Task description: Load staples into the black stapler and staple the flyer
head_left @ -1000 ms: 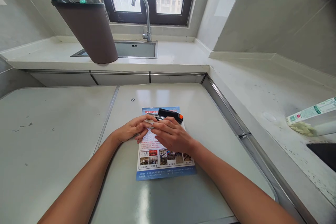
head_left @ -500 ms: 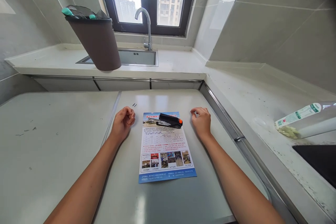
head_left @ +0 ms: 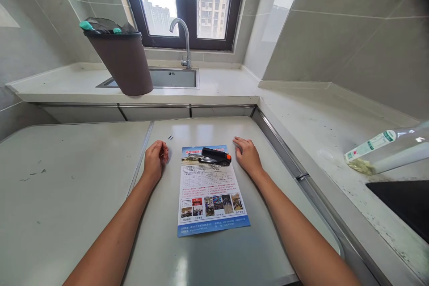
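Observation:
A printed flyer (head_left: 212,203) in blue and white lies flat on the table in front of me. Across its top rests a black stapler (head_left: 216,156) with an orange tip at its right end and a metal part sticking out to the left. My left hand (head_left: 156,159) is on the table left of the flyer, its fingers curled in loosely and no object showing in them. To the right of the stapler my right hand (head_left: 247,156) reaches with fingers stretched, apart from it and holding nothing. Small staple strips (head_left: 170,137) lie beyond my left hand.
A brown bin (head_left: 120,62) with green-capped bottles in it stands at the counter edge by the sink (head_left: 172,79). A tap (head_left: 187,44) rises behind. On the right counter (head_left: 301,111) lies a clear plastic bottle (head_left: 385,152) near a black panel (head_left: 402,199).
My right hand has moved left toward the stapler, and its fingers have straightened. My left hand stays beside the flyer, fingers still curled. The view has shifted slightly.

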A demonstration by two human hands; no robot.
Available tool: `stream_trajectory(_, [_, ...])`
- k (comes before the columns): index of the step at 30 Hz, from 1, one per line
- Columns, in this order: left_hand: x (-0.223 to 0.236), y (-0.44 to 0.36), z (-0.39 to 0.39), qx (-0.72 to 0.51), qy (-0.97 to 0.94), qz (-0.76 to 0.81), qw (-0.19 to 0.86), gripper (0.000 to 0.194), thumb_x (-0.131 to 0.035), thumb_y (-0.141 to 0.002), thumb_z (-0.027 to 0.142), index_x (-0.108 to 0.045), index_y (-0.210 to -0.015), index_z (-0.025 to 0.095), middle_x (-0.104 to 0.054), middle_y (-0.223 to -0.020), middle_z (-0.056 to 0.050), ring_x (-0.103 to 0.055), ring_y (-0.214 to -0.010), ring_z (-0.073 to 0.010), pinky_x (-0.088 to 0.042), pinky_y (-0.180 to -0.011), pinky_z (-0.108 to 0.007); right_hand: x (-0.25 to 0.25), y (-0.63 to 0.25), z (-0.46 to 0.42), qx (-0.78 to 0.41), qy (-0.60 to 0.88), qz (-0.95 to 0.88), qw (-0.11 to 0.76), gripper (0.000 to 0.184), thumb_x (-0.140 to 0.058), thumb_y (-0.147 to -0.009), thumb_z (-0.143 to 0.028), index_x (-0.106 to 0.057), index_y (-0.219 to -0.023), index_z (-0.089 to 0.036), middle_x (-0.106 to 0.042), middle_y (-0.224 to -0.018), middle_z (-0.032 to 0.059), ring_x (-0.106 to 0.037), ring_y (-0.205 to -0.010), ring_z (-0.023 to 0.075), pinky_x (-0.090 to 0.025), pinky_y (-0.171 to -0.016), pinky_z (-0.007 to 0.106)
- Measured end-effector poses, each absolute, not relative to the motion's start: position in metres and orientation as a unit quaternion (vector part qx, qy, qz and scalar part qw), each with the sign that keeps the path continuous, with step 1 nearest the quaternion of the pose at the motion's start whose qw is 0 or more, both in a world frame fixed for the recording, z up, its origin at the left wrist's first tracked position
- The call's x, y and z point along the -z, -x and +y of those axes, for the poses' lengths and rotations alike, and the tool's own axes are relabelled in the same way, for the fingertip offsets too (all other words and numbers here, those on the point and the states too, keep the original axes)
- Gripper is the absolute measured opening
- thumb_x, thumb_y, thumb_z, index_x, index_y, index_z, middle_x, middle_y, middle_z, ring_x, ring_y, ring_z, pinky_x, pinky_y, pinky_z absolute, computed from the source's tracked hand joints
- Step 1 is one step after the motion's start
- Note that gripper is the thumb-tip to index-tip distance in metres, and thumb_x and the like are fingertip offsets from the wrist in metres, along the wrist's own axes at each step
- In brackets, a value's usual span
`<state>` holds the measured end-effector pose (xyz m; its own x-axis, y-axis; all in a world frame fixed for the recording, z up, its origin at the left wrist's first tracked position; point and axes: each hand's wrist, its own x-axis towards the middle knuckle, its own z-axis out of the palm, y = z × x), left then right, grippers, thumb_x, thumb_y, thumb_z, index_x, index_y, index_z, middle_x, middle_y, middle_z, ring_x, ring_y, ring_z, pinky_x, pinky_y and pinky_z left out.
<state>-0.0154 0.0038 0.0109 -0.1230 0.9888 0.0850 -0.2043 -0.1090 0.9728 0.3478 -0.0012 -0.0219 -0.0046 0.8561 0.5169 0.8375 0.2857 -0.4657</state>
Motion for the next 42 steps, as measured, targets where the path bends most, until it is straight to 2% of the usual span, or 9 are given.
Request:
stream_trajectory(4, [-0.01,0.009,0.001,-0.552,-0.557,0.515,0.345,0.025,-0.059,-0.096,0.036,-0.059,-0.076,0.021,-0.057,-0.07,0.001,-0.048,-0.058,-0.0132,-0.038,-0.055,-0.024,0.005,-0.337,-0.01,-0.024,0.568,-0.682,0.46,0.023,-0.053,-0.1,-0.027,-0.075,-0.105,-0.02,-0.076,-0.103,0.0099,-0.064,-0.1,0.0277,-0.05,-0.098,0.049])
stream_trajectory(8, [-0.01,0.007,-0.001,-0.543,-0.585,0.538,0.271,0.021,-0.059,-0.095,0.032,-0.062,-0.077,0.021,-0.06,-0.069,0.0,-0.052,-0.062,-0.0153,-0.04,-0.061,-0.025,-0.003,-0.316,-0.022,-0.151,0.432,-0.777,0.433,0.032,-0.058,-0.101,-0.037,-0.067,-0.128,-0.023,-0.073,-0.123,0.0097,-0.064,-0.114,0.0255,-0.051,-0.103,0.046])
stream_trajectory(11, [-0.005,0.012,0.004,-0.554,-0.561,0.541,0.292,0.021,-0.058,-0.095,0.034,-0.061,-0.078,0.021,-0.06,-0.071,0.0,-0.053,-0.065,-0.0154,-0.041,-0.063,-0.024,0.0,-0.303,-0.029,-0.208,0.383,-0.825,0.36,0.048,-0.067,-0.095,-0.034,-0.058,-0.141,-0.021,-0.069,-0.132,0.0121,-0.064,-0.119,0.0256,-0.052,-0.101,0.043])
stream_trajectory(16, [0.006,0.02,0.014,-0.564,-0.524,0.548,0.326,0.021,-0.057,-0.096,0.039,-0.063,-0.087,0.02,-0.062,-0.081,0.0,-0.057,-0.072,-0.0161,-0.046,-0.07,-0.026,0.002,-0.3,-0.033,-0.216,0.367,-0.847,0.318,0.048,-0.071,-0.088,-0.024,-0.059,-0.134,-0.02,-0.072,-0.119,0.0102,-0.069,-0.101,0.0231,-0.055,-0.088,0.037])
stream_trajectory(21, [0.006,0.018,0.013,-0.466,-0.623,0.597,0.196,0.021,-0.055,-0.094,0.034,-0.07,-0.099,0.02,-0.069,-0.111,-0.009,-0.065,-0.1,-0.0254,-0.05,-0.091,-0.036,-0.003,-0.303,-0.033,-0.236,0.319,-0.862,0.315,0.047,-0.071,-0.085,-0.02,-0.061,-0.13,-0.021,-0.074,-0.114,0.0081,-0.069,-0.101,0.0227,-0.055,-0.087,0.035])
stream_trajectory(25, [0.006,0.009,0.009,-0.375,-0.699,0.603,0.088,0.026,-0.051,-0.094,0.027,-0.069,-0.11,0.019,-0.068,-0.125,-0.014,-0.06,-0.121,-0.0334,-0.044,-0.108,-0.047,-0.005,-0.302,-0.033,-0.243,0.31,-0.862,0.319,0.045,-0.071,-0.085,-0.021,-0.061,-0.129,-0.022,-0.074,-0.114,0.008,-0.069,-0.1,0.0228,-0.055,-0.085,0.034])
stream_trajectory(30, [0.008,0.014,0.01,-0.261,-0.743,0.617,-0.015,0.037,-0.05,-0.095,0.028,-0.067,-0.125,0.015,-0.059,-0.147,-0.019,-0.053,-0.133,-0.0388,-0.04,-0.114,-0.054,-0.006,-0.302,-0.033,-0.252,0.312,-0.864,0.306,0.043,-0.07,-0.086,-0.021,-0.062,-0.128,-0.021,-0.073,-0.11,0.007,-0.067,-0.097,0.0222,-0.053,-0.085,0.034])
stream_trajectory(34, [0.01,0.031,0.016,-0.22,-0.769,0.6,0.014,0.044,-0.045,-0.098,0.029,-0.063,-0.137,0.018,-0.053,-0.157,-0.014,-0.051,-0.14,-0.035,-0.04,-0.116,-0.054,-0.006,-0.302,-0.032,-0.263,0.306,-0.864,0.302,0.042,-0.069,-0.087,-0.021,-0.062,-0.128,-0.02,-0.072,-0.107,0.0065,-0.065,-0.096,0.0218,-0.051,-0.084,0.034])
stream_trajectory(42, [0.015,0.024,0.016,-0.106,-0.781,0.615,0.017,0.058,-0.031,-0.103,0.026,-0.043,-0.16,0.024,-0.029,-0.172,-0.01,-0.029,-0.157,-0.0331,-0.02,-0.123,-0.067,-0.002,-0.302,-0.029,-0.266,0.307,-0.862,0.303,0.037,-0.069,-0.088,-0.022,-0.063,-0.125,-0.02,-0.07,-0.106,0.0063,-0.064,-0.094,0.021,-0.05,-0.082,0.033])
